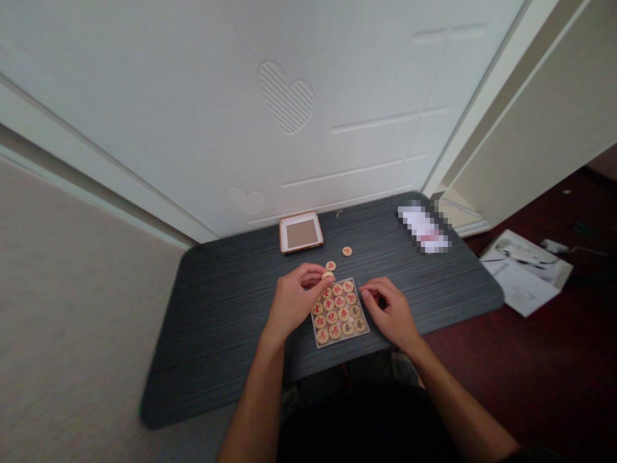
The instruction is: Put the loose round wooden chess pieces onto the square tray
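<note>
My left hand (295,297) is closed over the far left part of a square clear box, pinching a pale round xiangqi piece (328,274) between thumb and fingers. The box (332,343) holds rows of wooden xiangqi pieces, most with red characters and several with black ones along the near right side. To the right of the box is my right hand (391,315), its fingers curled and the thumb tip close to the index finger. Its fingertips are at the box's right edge; whether something small is between them is hidden. Beyond the box lie two loose red-marked pieces, one nearer (330,265) and one farther (347,251).
A dark grey table (216,321) stands against a white door panel with heart reliefs. An orange-rimmed white tray or lid (315,226) lies at its back edge. A blurred-out white item (424,229) is at the far right. On the floor sits an open white box (527,270).
</note>
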The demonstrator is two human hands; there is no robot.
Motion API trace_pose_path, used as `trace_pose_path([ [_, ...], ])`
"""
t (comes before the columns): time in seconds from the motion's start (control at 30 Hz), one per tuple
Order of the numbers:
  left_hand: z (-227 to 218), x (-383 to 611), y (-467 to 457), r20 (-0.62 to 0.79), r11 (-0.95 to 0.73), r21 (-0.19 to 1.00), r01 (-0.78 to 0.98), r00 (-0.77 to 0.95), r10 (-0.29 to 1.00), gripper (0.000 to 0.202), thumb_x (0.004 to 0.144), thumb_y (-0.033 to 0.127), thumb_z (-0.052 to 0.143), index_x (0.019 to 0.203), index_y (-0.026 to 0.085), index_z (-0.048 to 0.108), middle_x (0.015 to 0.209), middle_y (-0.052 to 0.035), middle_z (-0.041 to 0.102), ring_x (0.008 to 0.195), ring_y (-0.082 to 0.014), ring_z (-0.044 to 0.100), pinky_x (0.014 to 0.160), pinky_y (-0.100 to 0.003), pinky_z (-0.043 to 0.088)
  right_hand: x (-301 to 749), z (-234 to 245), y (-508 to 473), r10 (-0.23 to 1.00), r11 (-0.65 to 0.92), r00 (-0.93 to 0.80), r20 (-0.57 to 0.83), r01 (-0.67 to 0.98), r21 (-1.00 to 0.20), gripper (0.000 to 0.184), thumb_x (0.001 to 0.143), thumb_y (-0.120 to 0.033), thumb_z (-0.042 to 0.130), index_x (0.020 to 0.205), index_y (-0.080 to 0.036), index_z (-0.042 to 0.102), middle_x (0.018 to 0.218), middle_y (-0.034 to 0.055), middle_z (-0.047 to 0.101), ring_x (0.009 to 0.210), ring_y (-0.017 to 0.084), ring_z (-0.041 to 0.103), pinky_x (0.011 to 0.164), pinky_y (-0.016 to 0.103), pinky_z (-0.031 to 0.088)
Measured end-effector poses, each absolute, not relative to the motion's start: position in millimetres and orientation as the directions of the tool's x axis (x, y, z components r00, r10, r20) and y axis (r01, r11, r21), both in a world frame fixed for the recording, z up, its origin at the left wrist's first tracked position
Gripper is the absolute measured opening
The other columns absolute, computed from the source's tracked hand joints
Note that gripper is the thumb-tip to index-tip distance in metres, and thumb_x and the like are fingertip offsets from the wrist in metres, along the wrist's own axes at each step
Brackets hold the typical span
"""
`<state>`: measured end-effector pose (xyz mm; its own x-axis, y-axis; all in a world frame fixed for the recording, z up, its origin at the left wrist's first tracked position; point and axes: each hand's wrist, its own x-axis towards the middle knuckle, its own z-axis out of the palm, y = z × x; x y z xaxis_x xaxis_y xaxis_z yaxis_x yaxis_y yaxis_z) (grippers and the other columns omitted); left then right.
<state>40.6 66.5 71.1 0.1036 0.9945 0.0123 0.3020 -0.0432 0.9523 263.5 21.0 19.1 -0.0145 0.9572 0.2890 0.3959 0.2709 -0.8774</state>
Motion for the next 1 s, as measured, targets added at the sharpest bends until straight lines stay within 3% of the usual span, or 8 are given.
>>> trace_pose_path([
  [0.23,62.9,40.8,67.3,-0.079,0.047,0.972,0.230,0.135,0.988,0.025,0.086,0.042,0.073,0.100,0.021,0.071,0.097,-0.0075,0.081,0.087,-0.0236,0.078,0.076,-0.037,0.065,263.1,19.6,20.6,0.963,0.252,-0.013,0.269,0.393,-0.884,0.017,0.098,-0.030,0.059,0.099,-0.023,0.074,0.099,0.0076,0.071,0.086,0.020,0.067,0.071,0.032,0.056],
  [0.6,58.7,43.0,65.5,-0.018,-0.013,0.983,0.185,0.166,0.986,0.033,0.090,0.042,0.070,0.115,0.021,0.069,0.111,-0.0102,0.078,0.099,-0.0232,0.076,0.089,-0.039,0.064,263.4,20.2,19.4,0.963,0.250,-0.010,0.268,0.392,-0.885,0.015,0.098,-0.028,0.060,0.098,-0.023,0.074,0.099,0.0074,0.071,0.085,0.020,0.067,0.071,0.031,0.055],
  [0.73,60.0,44.3,60.9,-0.007,-0.030,0.979,0.200,0.180,0.984,0.031,0.088,0.040,0.073,0.112,0.021,0.071,0.108,-0.0075,0.079,0.096,-0.0215,0.076,0.090,-0.038,0.063,263.5,20.1,19.9,0.962,0.255,-0.010,0.273,0.389,-0.885,0.016,0.098,-0.029,0.060,0.099,-0.023,0.074,0.098,0.0077,0.071,0.084,0.020,0.067,0.070,0.031,0.055],
  [1.0,67.4,48.7,46.8,-0.001,-0.051,0.949,0.311,0.168,0.986,0.021,0.085,0.040,0.077,0.097,0.022,0.074,0.092,-0.0019,0.079,0.083,-0.0194,0.077,0.079,-0.032,0.064,264.6,19.1,20.5,0.960,0.269,-0.033,0.278,0.374,-0.888,0.015,0.097,-0.027,0.060,0.099,-0.023,0.075,0.097,0.0075,0.071,0.085,0.020,0.067,0.070,0.031,0.054],
])
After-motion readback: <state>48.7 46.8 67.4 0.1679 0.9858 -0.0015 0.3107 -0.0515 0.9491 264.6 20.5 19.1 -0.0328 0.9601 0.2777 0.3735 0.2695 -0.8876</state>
